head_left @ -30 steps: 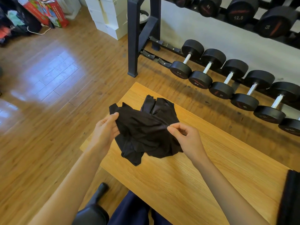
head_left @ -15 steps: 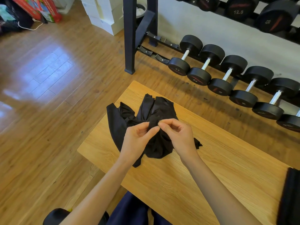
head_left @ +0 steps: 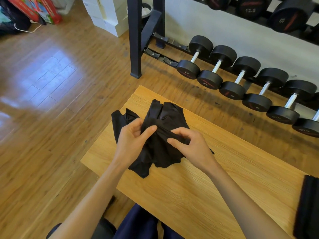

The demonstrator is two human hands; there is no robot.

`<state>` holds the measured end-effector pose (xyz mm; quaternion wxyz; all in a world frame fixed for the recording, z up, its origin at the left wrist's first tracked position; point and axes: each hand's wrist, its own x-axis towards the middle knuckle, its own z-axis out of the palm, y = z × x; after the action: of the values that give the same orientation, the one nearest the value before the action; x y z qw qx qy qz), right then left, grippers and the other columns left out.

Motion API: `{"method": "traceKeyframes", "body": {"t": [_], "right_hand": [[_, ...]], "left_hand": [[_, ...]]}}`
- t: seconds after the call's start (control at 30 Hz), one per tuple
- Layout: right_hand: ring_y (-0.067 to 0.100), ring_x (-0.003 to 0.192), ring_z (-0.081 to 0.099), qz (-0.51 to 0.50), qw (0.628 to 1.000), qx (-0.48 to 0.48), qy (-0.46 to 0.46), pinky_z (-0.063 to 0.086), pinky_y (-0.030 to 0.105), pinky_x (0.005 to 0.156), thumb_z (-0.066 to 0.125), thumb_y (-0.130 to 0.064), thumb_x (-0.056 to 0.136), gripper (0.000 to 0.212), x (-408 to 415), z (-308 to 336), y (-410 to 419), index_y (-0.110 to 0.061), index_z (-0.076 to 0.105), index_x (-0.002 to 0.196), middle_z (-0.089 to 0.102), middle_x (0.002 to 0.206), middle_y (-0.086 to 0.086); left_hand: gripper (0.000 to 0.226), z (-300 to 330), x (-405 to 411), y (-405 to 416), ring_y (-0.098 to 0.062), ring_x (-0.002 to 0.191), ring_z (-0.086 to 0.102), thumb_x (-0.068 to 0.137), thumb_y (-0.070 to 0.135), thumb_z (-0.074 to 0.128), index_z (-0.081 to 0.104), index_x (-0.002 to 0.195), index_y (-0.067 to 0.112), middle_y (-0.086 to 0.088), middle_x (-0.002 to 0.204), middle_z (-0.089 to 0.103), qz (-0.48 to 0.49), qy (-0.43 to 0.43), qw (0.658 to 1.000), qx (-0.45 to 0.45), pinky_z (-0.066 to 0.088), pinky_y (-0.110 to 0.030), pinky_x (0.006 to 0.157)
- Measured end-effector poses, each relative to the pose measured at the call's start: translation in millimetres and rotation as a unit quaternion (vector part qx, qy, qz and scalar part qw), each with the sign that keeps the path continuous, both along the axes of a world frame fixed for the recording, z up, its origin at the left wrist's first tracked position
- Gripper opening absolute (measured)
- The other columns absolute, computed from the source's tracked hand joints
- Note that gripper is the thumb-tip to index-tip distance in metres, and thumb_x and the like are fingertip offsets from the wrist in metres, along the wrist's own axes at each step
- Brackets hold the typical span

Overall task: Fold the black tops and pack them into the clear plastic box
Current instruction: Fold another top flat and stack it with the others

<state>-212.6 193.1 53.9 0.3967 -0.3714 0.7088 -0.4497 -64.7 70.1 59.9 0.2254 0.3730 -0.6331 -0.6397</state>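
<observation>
black fabric, a crumpled black top [head_left: 160, 135], lies bunched near the far left corner of the wooden desk [head_left: 198, 187]. the left hand [head_left: 133, 142] and the right hand [head_left: 189, 145] sit close together over it, their fingers [head_left: 148, 131] curled and pinching a raised fold between them. more dark cloth [head_left: 309, 206] rests at the desk's right edge. a row of dumbbells [head_left: 224, 73] sits on the rack [head_left: 136, 37] beyond.

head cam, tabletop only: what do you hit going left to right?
Left hand gripping the crumpled black top → right hand pinching the same top → bare light wooden table → dark folded fabric at the right edge of the picture.
</observation>
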Motion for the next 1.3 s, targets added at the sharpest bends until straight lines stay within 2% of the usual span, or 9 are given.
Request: {"method": "traceKeyframes", "body": {"t": [0.1,0.2,0.33,0.43,0.53,0.73,0.9,1.07,1.3], "right_hand": [[0.021,0.096,0.057,-0.008,0.997,0.035,0.062,0.049,0.04,0.082,0.072,-0.04,0.083,0.008,-8.1,-7.4,4.9,-0.035,0.073,0.089,0.066,0.085,-0.008],[0.022,0.098,0.049,-0.045,0.994,0.061,0.081,0.044,0.036,0.081,0.077,-0.04,0.079,0.006,-14.7,-13.0,9.6,-0.036,0.074,0.081,0.059,0.083,-0.007],[0.015,0.097,0.051,-0.064,0.996,0.038,0.04,0.04,0.026,0.081,0.079,-0.032,0.079,0.003,-14.9,-11.9,13.3,-0.032,0.076,0.081,0.066,0.081,-0.011],[0.006,0.089,0.06,-0.086,0.996,0.001,-0.027,0.044,0.014,0.076,0.076,-0.018,0.082,0.007,-9.3,-10.2,12.4,-0.02,0.079,0.088,0.07,0.083,-0.007],[0.003,0.087,0.066,-0.119,0.99,-0.019,-0.079,0.049,0.015,0.076,0.073,-0.011,0.084,0.013,-6.0,-9.7,11.1,-0.011,0.078,0.095,0.073,0.09,-0.003],[0.004,0.093,0.068,-0.168,0.981,-0.012,-0.092,0.052,0.018,0.081,0.074,-0.012,0.083,0.013,-6.8,-9.0,8.9,-0.015,0.079,0.095,0.075,0.094,-0.007],[0.011,0.052,0.063,-0.267,0.958,0.018,-0.103,0.052,0.017,0.061,0.072,-0.015,0.086,0.013,-6.7,-6.8,10.1,-0.027,0.075,0.091,0.069,0.058,0.0],[0.017,0.076,0.075,-0.299,0.94,-0.003,-0.164,0.056,0.017,0.064,0.067,-0.008,0.089,0.013,-5.0,1.8,12.4,-0.014,0.073,0.098,0.076,0.08,0.008],[0.019,0.081,0.075,-0.33,0.926,-0.015,-0.185,0.058,0.019,0.068,0.059,-0.008,0.095,0.011,-15.2,16.7,24.4,-0.008,0.07,0.099,0.076,0.085,0.009]], "left_hand": [[0.011,8.9,8.4,-17.5,-0.008,0.089,0.071,0.091,0.009,0.064,0.067,0.101,0.008,0.005,0.091,0.075,0.041,0.011,0.999,-0.02,0.055,-0.018,0.076],[0.009,10.1,21.7,-36.7,-0.001,0.087,0.069,0.092,0.014,0.065,0.068,0.099,0.016,0.012,0.089,0.074,0.092,-0.008,0.995,-0.05,0.052,-0.014,0.075],[0.018,-1.1,45.0,-54.7,-0.011,0.099,0.069,0.093,0.024,0.063,0.068,0.108,0.017,0.003,0.102,0.074,0.125,-0.032,0.991,-0.036,0.054,-0.026,0.087],[0.015,-11.8,56.0,-56.0,-0.009,0.098,0.069,0.095,0.022,0.061,0.068,0.108,0.021,0.007,0.098,0.075,0.146,-0.027,0.989,-0.002,0.055,-0.024,0.086],[0.015,-18.4,61.3,-53.1,-0.006,0.094,0.069,0.096,0.018,0.059,0.066,0.11,0.019,0.01,0.093,0.076,0.148,-0.026,0.988,0.019,0.055,-0.018,0.08],[0.02,-22.1,61.8,-54.4,-0.008,0.096,0.069,0.097,0.019,0.058,0.064,0.115,0.014,0.007,0.096,0.075,0.147,-0.021,0.988,0.043,0.055,-0.018,0.078],[0.018,-20.9,56.9,-59.2,-0.009,0.095,0.07,0.095,0.018,0.059,0.066,0.112,0.016,0.006,0.097,0.076,0.125,-0.026,0.99,0.059,0.055,-0.017,0.075],[0.021,-18.4,45.7,-62.6,-0.012,0.099,0.07,0.094,0.021,0.06,0.066,0.114,0.014,0.0,0.104,0.075,0.088,-0.038,0.994,0.057,0.054,-0.021,0.08],[0.026,-6.9,22.7,-69.5,-0.013,0.094,0.072,0.091,0.031,0.059,0.07,0.109,0.016,0.0,0.099,0.076,0.004,-0.035,0.998,0.058,0.057,-0.021,0.074]]}}
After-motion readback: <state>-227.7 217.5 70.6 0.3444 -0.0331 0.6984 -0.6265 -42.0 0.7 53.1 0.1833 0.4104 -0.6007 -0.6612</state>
